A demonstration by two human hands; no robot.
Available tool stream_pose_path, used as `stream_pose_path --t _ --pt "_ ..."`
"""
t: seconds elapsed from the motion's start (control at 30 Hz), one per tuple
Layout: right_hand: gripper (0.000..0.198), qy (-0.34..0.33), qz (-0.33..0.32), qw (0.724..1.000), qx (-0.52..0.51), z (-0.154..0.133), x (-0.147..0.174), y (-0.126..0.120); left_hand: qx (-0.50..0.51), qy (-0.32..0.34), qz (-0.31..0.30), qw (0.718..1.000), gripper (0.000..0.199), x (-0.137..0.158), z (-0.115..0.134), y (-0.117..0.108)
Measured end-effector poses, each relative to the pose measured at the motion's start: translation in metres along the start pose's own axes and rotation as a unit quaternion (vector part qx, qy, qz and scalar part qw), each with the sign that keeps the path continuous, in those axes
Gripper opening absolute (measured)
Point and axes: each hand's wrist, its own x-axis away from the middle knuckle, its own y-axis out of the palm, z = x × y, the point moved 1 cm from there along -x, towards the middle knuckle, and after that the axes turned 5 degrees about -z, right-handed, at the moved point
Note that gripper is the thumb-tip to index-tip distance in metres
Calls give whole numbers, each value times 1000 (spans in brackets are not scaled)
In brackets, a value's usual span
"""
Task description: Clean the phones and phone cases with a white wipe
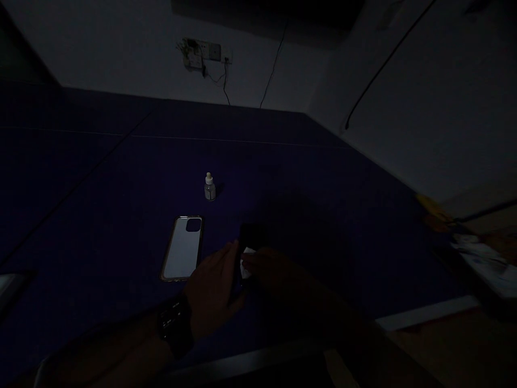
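A dark phone (252, 234) lies flat on the blue-purple tabletop, its outline mostly lost in shadow. Along its left edge and lower end my left hand (212, 285), with a black watch (175, 323) on the wrist, holds it between fingers and thumb. My right hand (269, 267) is closed on a crumpled white cloth or tissue (246, 264), pressed against the phone's face. Left of the phone lies a phone case (181, 250) with a pale back and a camera cutout. Behind them stands a small dropper bottle (209, 189), upright with a white cap.
The blue-purple table (133, 178) runs back to a wall with sockets (208, 52) and hanging cables. A partly visible dark-edged object (12, 288) lies at the far left. Clutter (484, 258), too dim to name, sits at the right. Light is very low.
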Motion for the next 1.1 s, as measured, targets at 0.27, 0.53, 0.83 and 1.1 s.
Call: stream_pose_path --t 0.27,0.53,0.83,1.1 --pt "34 31 -22 998 -50 5 11 4 -11 10 -4 1000 91 -1 0 -1" --pt "26 -4 -66 994 -84 1 7 -3 -14 12 11 1000 91 0 -1 2" --pt "31 21 -54 995 -76 4 9 -4 -15 9 -2 1000 88 -2 -1 1" --pt "30 87 -47 993 -67 4 11 -21 -21 15 3 1000 83 -1 0 0"
